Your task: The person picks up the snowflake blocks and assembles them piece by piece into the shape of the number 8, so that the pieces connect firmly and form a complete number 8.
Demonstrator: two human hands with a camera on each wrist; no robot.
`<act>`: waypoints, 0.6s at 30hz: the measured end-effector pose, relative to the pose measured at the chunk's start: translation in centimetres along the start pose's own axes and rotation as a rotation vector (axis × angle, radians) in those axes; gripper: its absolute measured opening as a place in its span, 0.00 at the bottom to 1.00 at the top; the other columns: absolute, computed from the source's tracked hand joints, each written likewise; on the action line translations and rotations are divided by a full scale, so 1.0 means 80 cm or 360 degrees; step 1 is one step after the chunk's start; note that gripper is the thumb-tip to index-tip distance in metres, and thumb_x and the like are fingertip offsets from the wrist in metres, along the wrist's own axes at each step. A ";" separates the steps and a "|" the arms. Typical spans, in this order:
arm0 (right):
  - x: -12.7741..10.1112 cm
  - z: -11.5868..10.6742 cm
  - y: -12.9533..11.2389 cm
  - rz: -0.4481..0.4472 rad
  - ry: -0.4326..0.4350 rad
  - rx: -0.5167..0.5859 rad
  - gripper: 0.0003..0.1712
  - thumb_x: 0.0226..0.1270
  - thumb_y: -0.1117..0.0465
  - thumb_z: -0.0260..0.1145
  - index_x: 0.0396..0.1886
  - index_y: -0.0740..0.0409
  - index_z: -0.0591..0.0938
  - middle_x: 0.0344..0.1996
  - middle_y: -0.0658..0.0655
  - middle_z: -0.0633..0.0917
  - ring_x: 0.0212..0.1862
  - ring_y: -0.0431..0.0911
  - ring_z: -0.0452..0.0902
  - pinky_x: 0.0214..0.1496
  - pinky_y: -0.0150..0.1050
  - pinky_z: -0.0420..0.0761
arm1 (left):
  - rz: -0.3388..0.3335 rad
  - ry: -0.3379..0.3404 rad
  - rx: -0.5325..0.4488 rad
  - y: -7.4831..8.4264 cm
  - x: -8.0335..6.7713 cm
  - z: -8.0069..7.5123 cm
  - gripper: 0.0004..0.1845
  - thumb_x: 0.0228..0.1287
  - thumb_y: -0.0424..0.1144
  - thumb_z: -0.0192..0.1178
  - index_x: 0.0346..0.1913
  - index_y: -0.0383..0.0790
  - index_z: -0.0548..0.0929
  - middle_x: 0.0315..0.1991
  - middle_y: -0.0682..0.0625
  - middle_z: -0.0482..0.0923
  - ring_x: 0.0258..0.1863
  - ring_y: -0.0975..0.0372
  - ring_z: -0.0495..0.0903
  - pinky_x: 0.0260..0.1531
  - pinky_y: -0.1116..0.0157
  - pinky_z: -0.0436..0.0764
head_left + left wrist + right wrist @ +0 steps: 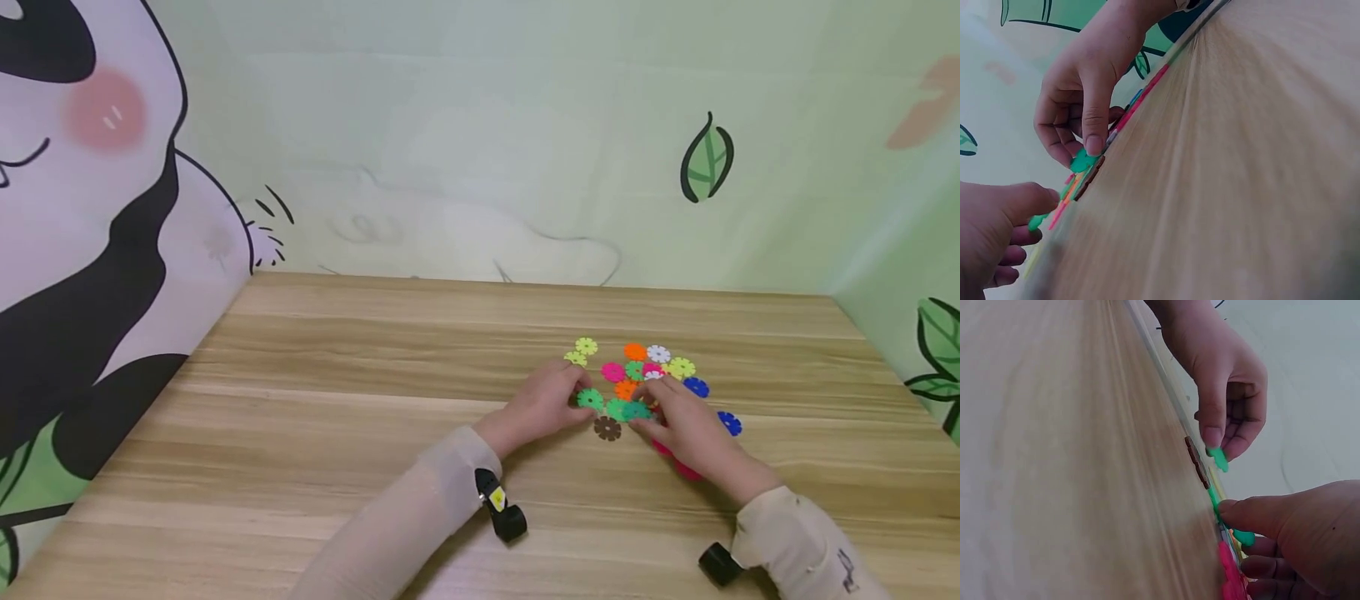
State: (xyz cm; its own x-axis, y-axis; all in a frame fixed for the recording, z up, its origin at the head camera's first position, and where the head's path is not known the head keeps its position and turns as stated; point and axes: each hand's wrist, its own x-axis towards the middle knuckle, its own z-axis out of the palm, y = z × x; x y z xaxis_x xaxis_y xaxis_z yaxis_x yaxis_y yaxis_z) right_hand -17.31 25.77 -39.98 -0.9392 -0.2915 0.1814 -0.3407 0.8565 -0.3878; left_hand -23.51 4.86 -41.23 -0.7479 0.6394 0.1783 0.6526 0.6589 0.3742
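Fingers of the left hand (542,406) are pinching a green disc (590,399); the right hand (686,427) is pinching a teal disc (636,410), at three o'clock of it, above a brown disc (607,428) on the table (337,433).

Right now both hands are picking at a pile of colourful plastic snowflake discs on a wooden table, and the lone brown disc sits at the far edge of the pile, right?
Not quite. The head view shows the brown plastic snowflake disc at the near edge of the pile, between the left hand and the right hand. The rest holds: both pick at colourful discs on the wooden table.
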 end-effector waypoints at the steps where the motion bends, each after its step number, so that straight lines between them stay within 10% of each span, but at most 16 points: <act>1: 0.000 0.000 0.000 0.0000 0.0002 -0.0001 0.15 0.60 0.61 0.70 0.44 0.61 0.78 0.38 0.57 0.79 0.36 0.47 0.78 0.39 0.44 0.81 | 0.0000 0.0008 -0.0005 0.001 -0.001 -0.001 0.17 0.57 0.49 0.68 0.45 0.43 0.82 0.39 0.54 0.81 0.41 0.64 0.75 0.46 0.71 0.73; 18: 0.002 -0.006 -0.008 0.0015 -0.0017 0.0007 0.12 0.62 0.66 0.67 0.45 0.61 0.80 0.33 0.54 0.81 0.33 0.43 0.74 0.35 0.38 0.78 | 0.0044 0.0045 -0.0022 -0.002 -0.026 -0.032 0.18 0.58 0.47 0.68 0.45 0.39 0.81 0.41 0.52 0.81 0.42 0.63 0.76 0.47 0.70 0.76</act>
State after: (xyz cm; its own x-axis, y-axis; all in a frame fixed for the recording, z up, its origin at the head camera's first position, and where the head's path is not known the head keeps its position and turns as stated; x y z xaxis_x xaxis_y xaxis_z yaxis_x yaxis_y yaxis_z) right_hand -17.23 25.35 -39.29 -0.9427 -0.2882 0.1680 -0.3322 0.8574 -0.3931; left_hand -22.37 2.39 -39.37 -0.7329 0.6458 0.2142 0.6714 0.6356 0.3811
